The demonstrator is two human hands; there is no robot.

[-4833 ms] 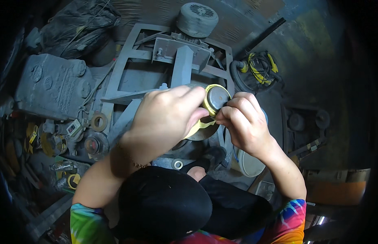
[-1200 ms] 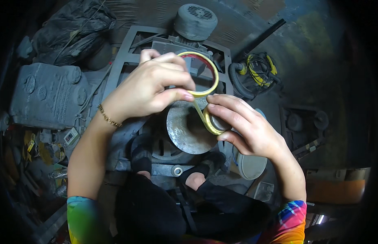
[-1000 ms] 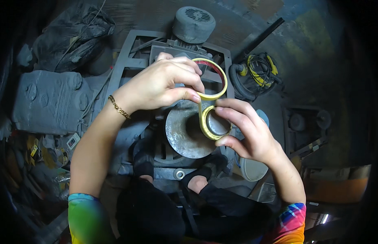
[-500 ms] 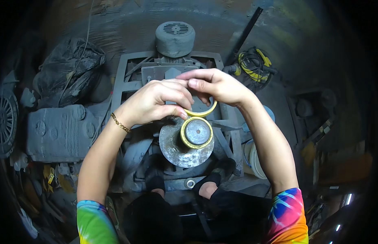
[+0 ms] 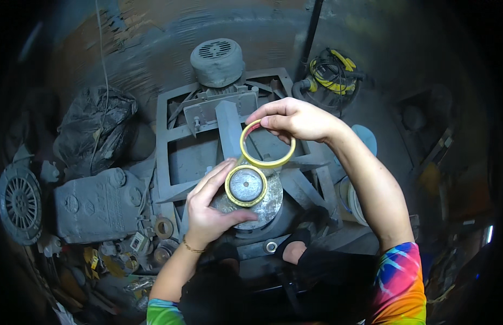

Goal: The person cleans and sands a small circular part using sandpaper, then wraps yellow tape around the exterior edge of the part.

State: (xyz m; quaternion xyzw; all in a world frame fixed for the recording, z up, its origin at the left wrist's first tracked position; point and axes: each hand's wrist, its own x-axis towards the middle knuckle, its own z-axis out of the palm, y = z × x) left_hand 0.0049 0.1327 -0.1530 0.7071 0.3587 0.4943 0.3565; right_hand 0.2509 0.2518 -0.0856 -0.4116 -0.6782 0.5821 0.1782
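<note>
In my right hand [image 5: 299, 120], pinched between thumb and fingers at its upper rim, is a roll of yellow tape [image 5: 273, 162] with a reddish inner face. It hangs tilted just above and beyond a round metal post [image 5: 246, 184]. A yellow band [image 5: 241, 203] circles the top of that post. Around the post's foot lies a round metal disc [image 5: 267, 208]. My left hand [image 5: 207, 208] is at the post's left side, its fingers stretched along the band and its thumb spread out over the disc. A pale strip seems to run between roll and post.
A grey metal frame [image 5: 163, 146] surrounds the post, with a dusty motor [image 5: 218, 62] at its far end. To the left are a black plastic bag [image 5: 94, 130], a grey tank [image 5: 100, 208] and a wheel cover [image 5: 20, 203]. A yellow-and-black coiled cable [image 5: 335, 76] and a white bucket [image 5: 355, 200] stand right.
My left hand has left the roll and come down toward me to the post's left side. The right hand keeps the roll, now tilted more upright. The whole view has shifted slightly.
</note>
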